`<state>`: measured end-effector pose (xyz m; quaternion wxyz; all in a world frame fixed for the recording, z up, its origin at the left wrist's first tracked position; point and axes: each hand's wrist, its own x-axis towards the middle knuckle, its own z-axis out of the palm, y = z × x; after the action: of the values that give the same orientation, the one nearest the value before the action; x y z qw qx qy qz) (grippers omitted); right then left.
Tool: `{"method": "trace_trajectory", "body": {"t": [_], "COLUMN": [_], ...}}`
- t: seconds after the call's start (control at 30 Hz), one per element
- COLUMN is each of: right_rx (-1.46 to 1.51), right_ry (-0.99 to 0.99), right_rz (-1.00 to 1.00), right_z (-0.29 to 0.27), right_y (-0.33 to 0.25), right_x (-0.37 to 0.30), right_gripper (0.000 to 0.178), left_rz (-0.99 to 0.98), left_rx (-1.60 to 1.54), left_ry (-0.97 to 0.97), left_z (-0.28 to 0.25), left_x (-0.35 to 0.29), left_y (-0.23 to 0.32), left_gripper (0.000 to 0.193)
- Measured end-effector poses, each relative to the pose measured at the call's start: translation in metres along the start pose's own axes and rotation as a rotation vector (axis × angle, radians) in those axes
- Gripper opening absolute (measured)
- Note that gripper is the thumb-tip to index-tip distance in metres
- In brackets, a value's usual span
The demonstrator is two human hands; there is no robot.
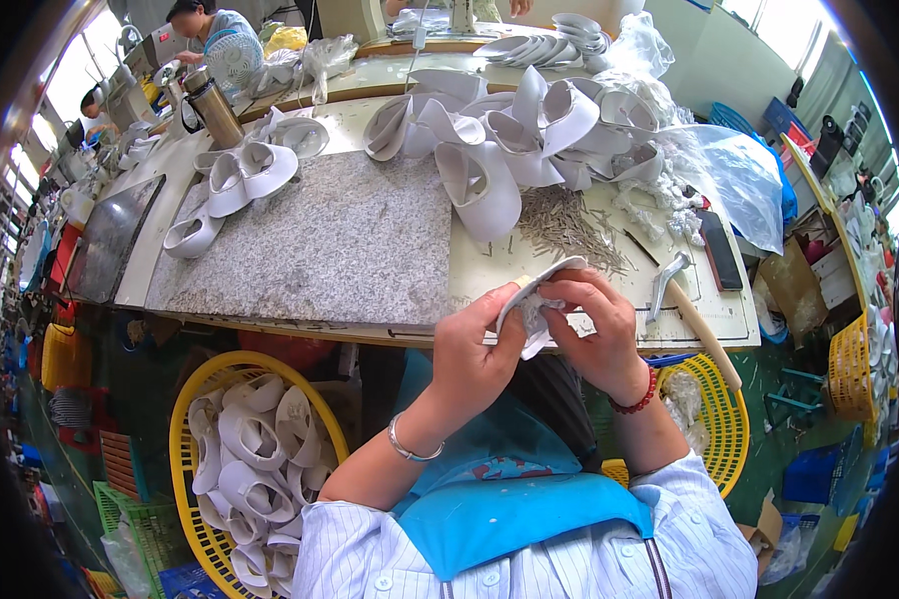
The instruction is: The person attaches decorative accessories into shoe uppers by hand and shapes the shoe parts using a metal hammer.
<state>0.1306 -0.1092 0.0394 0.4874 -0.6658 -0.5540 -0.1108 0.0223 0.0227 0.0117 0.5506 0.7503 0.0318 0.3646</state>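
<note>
My left hand (472,349) and my right hand (601,332) hold a white shoe upper (533,329) between them, above the table's front edge. The left fingers pinch its near left side, and the right fingertips press into its inner side. Part of the piece is hidden behind my fingers. Just beyond it lies a heap of thin brownish sticks or nails (572,232). A pile of similar white uppers (487,195) rises behind, and a few more white uppers (267,170) sit at the left on a grey speckled stone slab (320,245).
A hammer (685,302) with a wooden handle overhangs the edge at right, beside a dark phone (720,252). Yellow baskets stand below: the left basket (181,429) full of uppers, the right basket (735,439) partly covered by my arm. A thermos (214,112) stands far left; people work beyond.
</note>
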Motion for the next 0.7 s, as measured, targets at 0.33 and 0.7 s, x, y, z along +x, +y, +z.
{"method": "trace_trajectory", "body": {"t": [0.33, 0.7], "right_rx": [0.014, 0.094], "right_ry": [0.103, 0.100], "right_rz": [-0.046, 0.049], "right_z": [0.010, 0.010], "right_y": [-0.002, 0.002], "right_x": [-0.006, -0.012], "right_gripper": [0.023, 0.023], "left_rz": [0.021, 0.006], "left_rx": [0.004, 0.015], "left_ry": [0.030, -0.008], "left_z": [0.002, 0.000], "left_x": [0.001, 0.001], "left_y": [0.005, 0.004], "left_gripper": [0.025, 0.024]}}
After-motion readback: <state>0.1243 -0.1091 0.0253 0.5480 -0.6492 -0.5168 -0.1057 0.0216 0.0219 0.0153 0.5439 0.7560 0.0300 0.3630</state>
